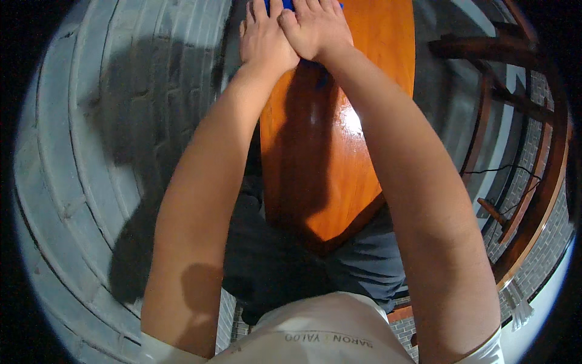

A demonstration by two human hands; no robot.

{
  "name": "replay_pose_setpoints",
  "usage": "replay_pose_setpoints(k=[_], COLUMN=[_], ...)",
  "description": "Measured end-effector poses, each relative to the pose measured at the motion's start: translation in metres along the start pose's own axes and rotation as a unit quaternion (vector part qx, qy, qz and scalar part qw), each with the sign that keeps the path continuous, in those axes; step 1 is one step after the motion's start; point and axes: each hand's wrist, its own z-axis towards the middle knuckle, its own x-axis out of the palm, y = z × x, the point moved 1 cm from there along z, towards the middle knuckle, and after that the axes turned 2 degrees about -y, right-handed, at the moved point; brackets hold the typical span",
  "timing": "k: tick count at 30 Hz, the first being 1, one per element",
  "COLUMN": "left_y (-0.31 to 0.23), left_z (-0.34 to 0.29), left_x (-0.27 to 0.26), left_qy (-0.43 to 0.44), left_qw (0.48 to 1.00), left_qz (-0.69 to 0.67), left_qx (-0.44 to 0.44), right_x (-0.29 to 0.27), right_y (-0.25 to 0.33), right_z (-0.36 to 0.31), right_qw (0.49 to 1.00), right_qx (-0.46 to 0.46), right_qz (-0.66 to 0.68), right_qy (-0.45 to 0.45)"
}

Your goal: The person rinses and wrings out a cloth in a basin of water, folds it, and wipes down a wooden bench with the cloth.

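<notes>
Both my arms reach far forward over a long, glossy orange-brown wooden board [351, 176]. My left hand [267, 39] lies flat with its fingers stretched forward. Beside it, my right hand [316, 29] is also flat, its thumb side overlapping the left one. Under both palms is a blue cloth [287, 3], pressed against the wood. Most of the cloth is covered by my hands, and its far part is cut off by the upper edge of the view. The board's near end tapers to a point close to my lap.
A grey brick-like surface [91, 151] fills the left side. Dark brown wooden furniture [485, 54] with bars stands at the right, with a thin black cord [503, 170] hanging by it. Grey brick-patterned surfacing shows at the far right. My dark trousers [273, 261] are beneath the board's near end.
</notes>
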Motion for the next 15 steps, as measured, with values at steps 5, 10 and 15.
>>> replay_pose_setpoints(k=[5,10,15], left_y=[0.004,-0.005,-0.021], left_z=[0.03,0.057,0.075], left_x=[0.003,0.001,-0.002], left_qy=[-0.024,0.028,0.05], left_qw=[0.998,0.999,0.999], left_qz=[-0.035,-0.012,-0.016], left_qx=[0.05,0.024,-0.001], right_x=[0.002,-0.006,-0.021], right_y=[-0.013,-0.025,-0.039], right_z=[0.029,0.053,0.063], right_qw=[1.0,0.999,0.999], right_qx=[0.001,-0.022,-0.023], right_qz=[-0.001,-0.031,-0.029], right_qy=[-0.013,-0.025,-0.03])
